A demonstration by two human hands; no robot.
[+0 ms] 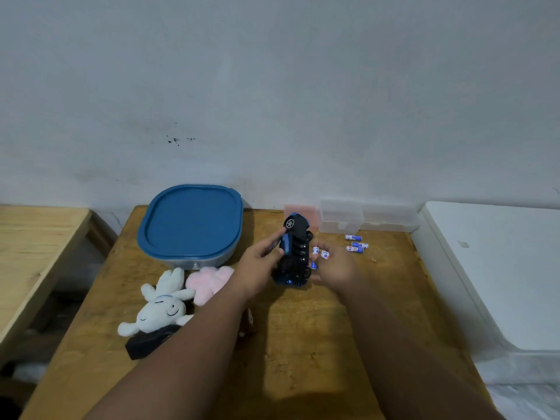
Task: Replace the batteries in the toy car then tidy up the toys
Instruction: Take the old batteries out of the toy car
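Observation:
A dark blue and black toy car (295, 253) is held on its side above the wooden table (303, 344), underside facing right. My left hand (260, 265) grips the car from the left, fingers over its blue body. To the car's right, my right hand (333, 265) holds several small blue and white batteries (324, 254) in its fingers. Three more batteries (357, 244) lie loose on the table further right. A white plush rabbit (160, 307) and a pink plush toy (209, 280) lie at the left of the table.
A lidded blue container (191, 222) stands at the back left. At the back right are a clear plastic box (363, 216) and a pink box (303, 213). A black item (145, 344) lies under the rabbit. A white surface (500, 268) borders the table's right side.

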